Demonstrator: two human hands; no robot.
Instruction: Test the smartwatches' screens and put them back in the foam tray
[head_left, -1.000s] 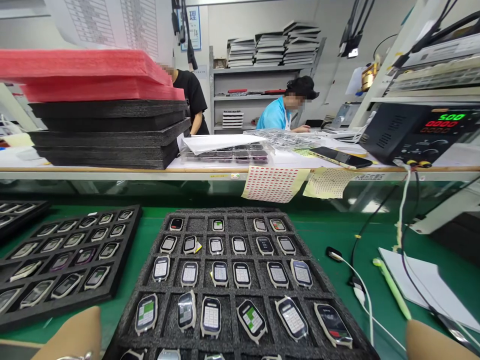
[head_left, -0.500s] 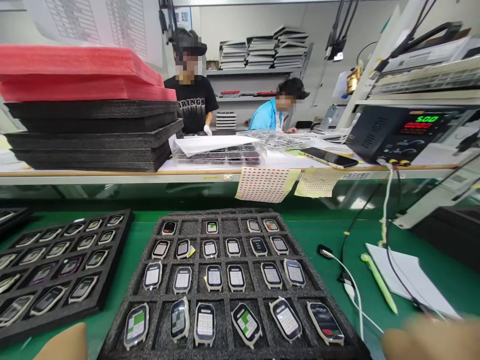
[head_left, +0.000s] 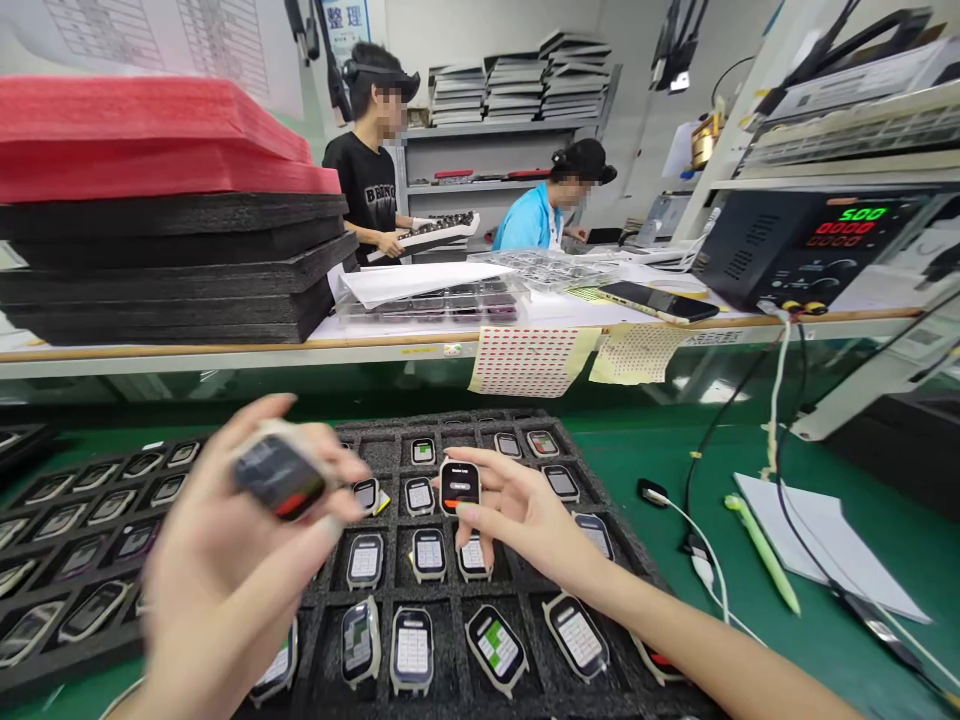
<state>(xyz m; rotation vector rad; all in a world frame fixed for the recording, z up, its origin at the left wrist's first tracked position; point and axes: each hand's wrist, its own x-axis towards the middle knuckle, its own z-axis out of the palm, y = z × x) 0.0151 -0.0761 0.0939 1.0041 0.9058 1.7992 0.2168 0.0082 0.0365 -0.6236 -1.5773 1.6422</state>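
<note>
My left hand (head_left: 225, 560), smeared by motion, is closed around a smartwatch (head_left: 279, 474) without a strap, raised above the left part of the black foam tray (head_left: 480, 690). Its dark screen shows a red patch. Over the tray's middle, my right hand (head_left: 517, 505) pinches another smartwatch (head_left: 460, 486) between thumb and fingers. That one has a pale case and a dark screen with small white text and an orange-red strip. Around both hands, more strapless watches sit in the tray's pockets, several with lit white grids, such as the watch (head_left: 412, 648) at the front.
A second foam tray of watches (head_left: 90, 600) lies at left. Red and black foam sheets (head_left: 157, 140) are stacked on the shelf beside a phone (head_left: 660, 300) and a power supply (head_left: 810, 250). A green pen (head_left: 763, 555), paper (head_left: 832, 550) and cables lie right. Two people work behind.
Both hands have come up from the lower edges over the tray, each now with a watch. Behind the shelf, the standing person has turned and now holds a tray.
</note>
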